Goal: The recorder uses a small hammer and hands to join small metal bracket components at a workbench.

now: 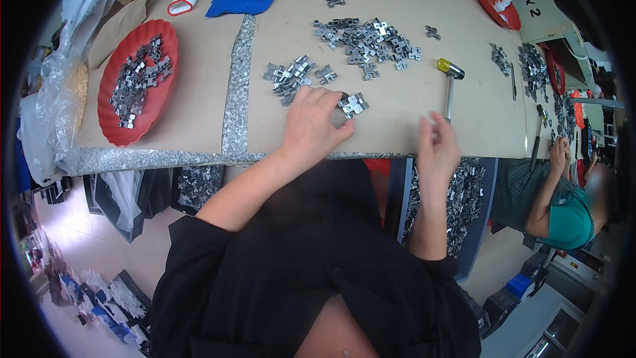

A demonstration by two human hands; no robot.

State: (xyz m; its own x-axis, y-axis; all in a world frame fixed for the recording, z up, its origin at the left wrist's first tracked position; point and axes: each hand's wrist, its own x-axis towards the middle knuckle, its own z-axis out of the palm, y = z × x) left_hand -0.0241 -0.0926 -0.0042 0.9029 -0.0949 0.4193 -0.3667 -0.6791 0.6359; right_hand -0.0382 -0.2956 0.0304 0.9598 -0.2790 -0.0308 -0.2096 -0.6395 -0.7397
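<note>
Head view: my left hand (310, 124) pinches a stamped metal clip (353, 104) against the cardboard-covered bench (199, 93), beside a small clip pile (291, 76). My right hand (437, 149) hovers open and empty near the hammer (449, 89). I judge that a loose pinch could flick the clip over the edge.

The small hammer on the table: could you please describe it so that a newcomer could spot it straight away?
Start at the brown table and find the person's right hand at its near edge. Just beyond the fingertips lies the hammer, its slim metal handle pointing back toward that hand. Its yellow head sets it apart from the grey metal clips scattered about.
</note>
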